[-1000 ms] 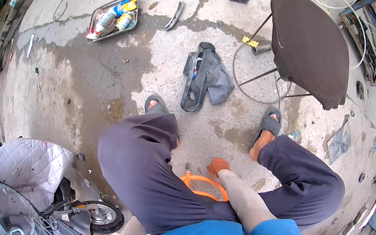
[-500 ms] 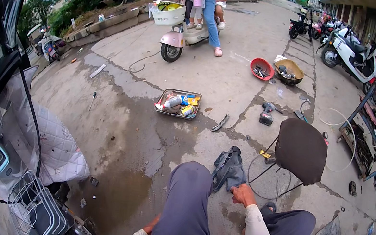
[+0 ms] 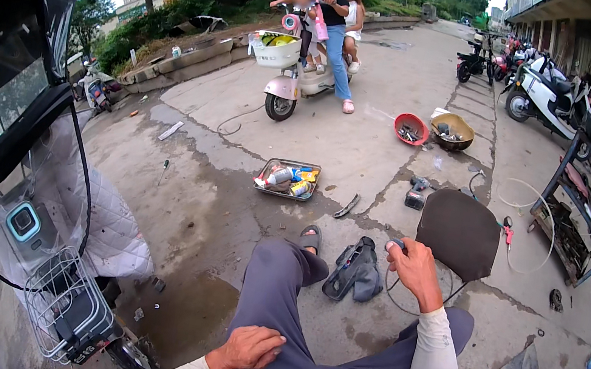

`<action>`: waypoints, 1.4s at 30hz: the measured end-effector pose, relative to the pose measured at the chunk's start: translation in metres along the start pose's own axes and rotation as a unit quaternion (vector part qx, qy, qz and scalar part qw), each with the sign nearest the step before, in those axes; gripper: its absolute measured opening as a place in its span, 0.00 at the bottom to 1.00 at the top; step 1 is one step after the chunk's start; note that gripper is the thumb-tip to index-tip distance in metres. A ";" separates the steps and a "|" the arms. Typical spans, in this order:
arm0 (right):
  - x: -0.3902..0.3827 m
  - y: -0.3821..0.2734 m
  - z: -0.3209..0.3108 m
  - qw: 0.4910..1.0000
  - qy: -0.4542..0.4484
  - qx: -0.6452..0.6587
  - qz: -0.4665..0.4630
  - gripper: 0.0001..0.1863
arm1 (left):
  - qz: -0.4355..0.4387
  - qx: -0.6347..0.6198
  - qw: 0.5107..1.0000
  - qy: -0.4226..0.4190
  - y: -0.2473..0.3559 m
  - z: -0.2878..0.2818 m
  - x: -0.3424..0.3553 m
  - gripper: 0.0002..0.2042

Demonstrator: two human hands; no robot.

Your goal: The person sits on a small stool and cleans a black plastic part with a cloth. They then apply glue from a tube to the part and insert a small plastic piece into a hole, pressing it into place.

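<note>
My right hand [image 3: 416,270] is raised over the ground in front of my bent right leg, fingers closed round a small dark grey piece [image 3: 397,243] whose kind I cannot make out. Just left of it, a dark grey bag-like bundle [image 3: 356,271] lies on the concrete. A stool with a dark brown seat [image 3: 458,234] stands beyond the hand, to the right. My left hand [image 3: 252,348] rests on my left thigh, fingers loosely bent and holding nothing. Farther ahead, a metal tray [image 3: 284,193] carries a spray can, bottles and rags.
A cordless drill [image 3: 415,195], a red bowl [image 3: 410,130] and a tan bowl [image 3: 452,134] of metal parts lie ahead. People sit on a pale scooter [image 3: 281,98]. A covered scooter with a wire basket [image 3: 66,311] stands at left, a metal rack [image 3: 564,179] at right.
My right hand has left the dark bundle and risen up and right, now with a small dark piece. My left hand has come up onto my thigh. My view has tilted up.
</note>
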State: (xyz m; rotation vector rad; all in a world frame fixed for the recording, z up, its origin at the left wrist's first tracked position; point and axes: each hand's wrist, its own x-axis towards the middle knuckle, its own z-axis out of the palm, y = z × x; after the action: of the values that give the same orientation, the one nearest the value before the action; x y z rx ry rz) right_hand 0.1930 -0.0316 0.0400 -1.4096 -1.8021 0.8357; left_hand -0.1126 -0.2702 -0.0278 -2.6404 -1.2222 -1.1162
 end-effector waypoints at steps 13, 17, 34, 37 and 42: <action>-0.107 -0.110 -0.126 0.781 0.392 -0.149 -0.464 0.22 | -0.006 0.080 0.977 -0.197 -0.024 0.046 -0.007 0.20; -0.136 -0.136 -0.151 0.771 0.363 -0.235 -0.467 0.21 | 0.017 0.092 0.990 -0.108 -0.026 0.049 -0.007 0.19; -0.080 -0.140 -0.137 0.760 0.335 -0.125 -0.543 0.23 | -0.309 -0.169 0.890 -0.290 0.039 -0.023 -0.019 0.15; 0.003 -0.085 -0.091 0.852 0.324 0.062 -0.408 0.21 | -0.199 -0.114 0.916 -0.328 0.015 -0.020 0.052 0.17; 0.019 0.032 -0.070 0.904 0.257 0.336 -0.061 0.19 | -0.123 -0.017 0.898 -0.422 -0.035 0.052 0.181 0.15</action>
State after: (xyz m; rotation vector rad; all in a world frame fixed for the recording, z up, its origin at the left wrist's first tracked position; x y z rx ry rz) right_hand 0.2649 -0.0015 0.0548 -0.9269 -1.0363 0.8128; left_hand -0.0266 -0.1112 0.0366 -3.1553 -1.6664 0.1024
